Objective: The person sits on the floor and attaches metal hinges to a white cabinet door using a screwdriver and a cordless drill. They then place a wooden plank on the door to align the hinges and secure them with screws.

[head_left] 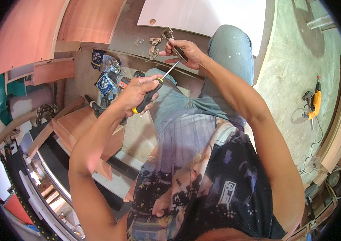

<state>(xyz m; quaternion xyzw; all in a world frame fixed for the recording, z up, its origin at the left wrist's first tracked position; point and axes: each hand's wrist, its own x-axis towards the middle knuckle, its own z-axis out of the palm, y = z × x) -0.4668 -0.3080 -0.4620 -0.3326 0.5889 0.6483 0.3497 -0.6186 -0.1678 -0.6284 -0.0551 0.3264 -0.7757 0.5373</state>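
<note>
Altogether, two hinges, one screwdriver

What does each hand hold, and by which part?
Left hand: yellow-and-black screwdriver, by its handle. Right hand: long metal hinge, apparently around its middle; fingers partly hide it.

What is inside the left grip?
The left grip holds a screwdriver: both ends of its black-and-yellow handle show, and its shaft points toward the hinge in the right grip. The handle's side against the palm is covered, so it cannot be seen.
</note>
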